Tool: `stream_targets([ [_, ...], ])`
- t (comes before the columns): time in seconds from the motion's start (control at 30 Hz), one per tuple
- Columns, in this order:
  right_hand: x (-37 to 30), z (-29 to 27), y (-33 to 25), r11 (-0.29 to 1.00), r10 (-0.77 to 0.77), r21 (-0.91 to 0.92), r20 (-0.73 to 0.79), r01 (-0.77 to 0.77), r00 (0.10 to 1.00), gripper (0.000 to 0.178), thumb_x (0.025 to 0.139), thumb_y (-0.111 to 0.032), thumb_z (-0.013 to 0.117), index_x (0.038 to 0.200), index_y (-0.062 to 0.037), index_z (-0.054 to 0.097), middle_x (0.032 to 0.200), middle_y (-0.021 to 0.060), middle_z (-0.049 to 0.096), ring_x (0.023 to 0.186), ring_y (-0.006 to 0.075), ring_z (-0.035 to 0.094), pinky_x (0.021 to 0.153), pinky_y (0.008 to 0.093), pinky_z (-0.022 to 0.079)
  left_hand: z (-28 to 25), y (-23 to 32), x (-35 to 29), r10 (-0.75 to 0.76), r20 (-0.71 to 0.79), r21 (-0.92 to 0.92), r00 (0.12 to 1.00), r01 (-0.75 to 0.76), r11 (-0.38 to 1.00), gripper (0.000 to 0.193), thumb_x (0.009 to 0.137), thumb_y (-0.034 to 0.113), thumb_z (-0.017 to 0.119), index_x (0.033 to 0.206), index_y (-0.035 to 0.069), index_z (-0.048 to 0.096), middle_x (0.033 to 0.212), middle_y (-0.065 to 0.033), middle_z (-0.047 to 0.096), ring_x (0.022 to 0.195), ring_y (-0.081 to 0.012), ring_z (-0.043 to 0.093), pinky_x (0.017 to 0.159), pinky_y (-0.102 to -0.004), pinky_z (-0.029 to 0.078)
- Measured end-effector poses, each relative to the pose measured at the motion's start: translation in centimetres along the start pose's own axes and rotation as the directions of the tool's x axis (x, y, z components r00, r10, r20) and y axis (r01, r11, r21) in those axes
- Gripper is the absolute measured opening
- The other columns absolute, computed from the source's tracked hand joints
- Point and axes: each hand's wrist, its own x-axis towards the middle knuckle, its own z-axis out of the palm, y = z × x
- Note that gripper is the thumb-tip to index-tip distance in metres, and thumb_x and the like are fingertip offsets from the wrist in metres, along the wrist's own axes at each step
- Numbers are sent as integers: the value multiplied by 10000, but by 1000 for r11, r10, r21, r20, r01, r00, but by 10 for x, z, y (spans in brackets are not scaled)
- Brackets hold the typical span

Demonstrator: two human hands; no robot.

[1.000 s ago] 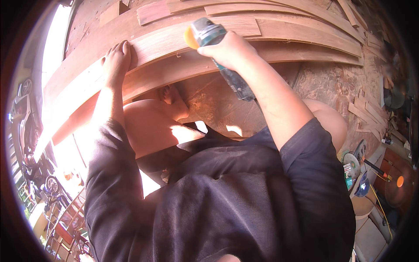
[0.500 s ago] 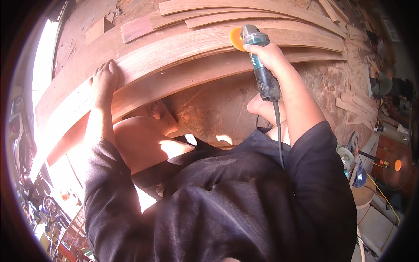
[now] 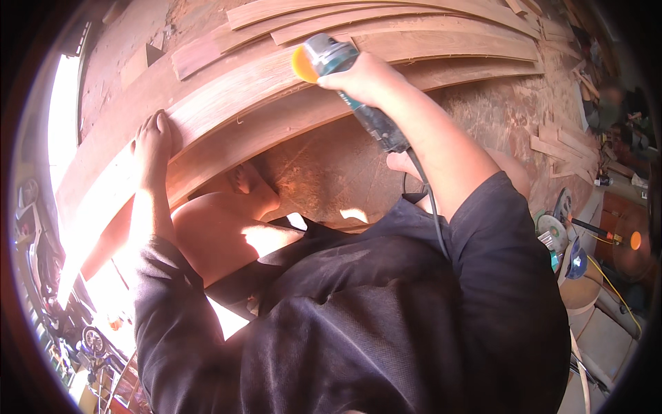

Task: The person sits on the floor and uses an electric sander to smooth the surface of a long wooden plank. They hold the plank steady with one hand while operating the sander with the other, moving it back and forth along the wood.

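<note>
My right hand is wrapped around the body of a teal and black angle grinder. Its yellow-orange disc meets the near part of a long wooden plank, though whether it presses on the wood I cannot tell. From the tool's rear a dark cord runs down past my lap. My left hand grips the same plank farther left, fingers over its upper face and edge. Below that plank lies another long wooden board, its face toward me.
More long boards lie stacked beyond the plank. Short wood offcuts are piled at the right. Another grinder with a pale disc rests at the lower right, near a yellow cable. Bicycle-like parts stand at the lower left.
My right hand has moved the grinder leftward along the plank, and the tool is now tilted more. My left hand stays on the plank; the whole view has shifted slightly.
</note>
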Motion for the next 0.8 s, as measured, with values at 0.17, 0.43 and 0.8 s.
stream_targets([
  [0.17,13,-42,40,956,133,276,-99,-101,986,606,832,-505,865,1180,-15,782,1018,166,789,908,252,759,842,378,583,0,1,-6,-12,-19,13,1000,13,1000,544,1109,447,324,1465,218,665,1510,-71,652,1464,-267,537,1216,-488,342],
  [0.43,5,15,-53,997,-41,68,-24,42,999,639,773,-541,863,1187,-60,794,1071,171,794,962,272,761,896,400,582,5,-5,1,-1,-21,22,1000,1,1000,509,1125,432,341,1463,234,666,1508,-52,654,1466,-255,533,1229,-515,325],
  [0.8,26,-34,15,990,12,142,-95,2,995,610,821,-535,855,1151,-25,796,953,147,779,846,237,746,789,385,576,1,0,-3,-12,-9,13,1000,12,1000,521,1124,435,333,1464,217,663,1517,-59,645,1472,-264,527,1224,-541,327],
])
